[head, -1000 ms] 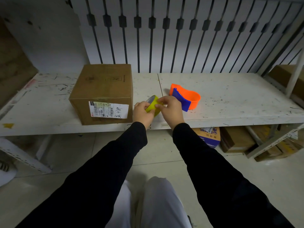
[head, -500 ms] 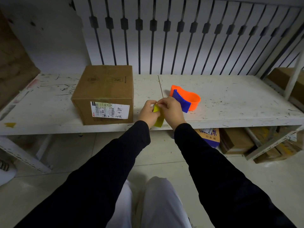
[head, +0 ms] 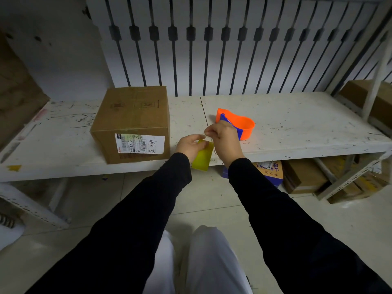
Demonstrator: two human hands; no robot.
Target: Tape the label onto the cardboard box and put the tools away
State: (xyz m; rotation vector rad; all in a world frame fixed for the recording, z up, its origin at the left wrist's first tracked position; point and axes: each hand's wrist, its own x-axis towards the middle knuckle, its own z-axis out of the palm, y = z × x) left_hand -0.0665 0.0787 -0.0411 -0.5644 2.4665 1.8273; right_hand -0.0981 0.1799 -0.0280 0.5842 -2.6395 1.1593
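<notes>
Holding a yellow tape roll at the shelf's front edge, the left hand grips it while the right hand pinches at its top, apparently picking for the tape's loose end; no strip shows clearly. Left of the hands, the cardboard box sits on the white shelf, its label on the near face. Just behind the right hand lies the orange tape dispenser. A freed end could fold and stick to itself, or tear narrow.
</notes>
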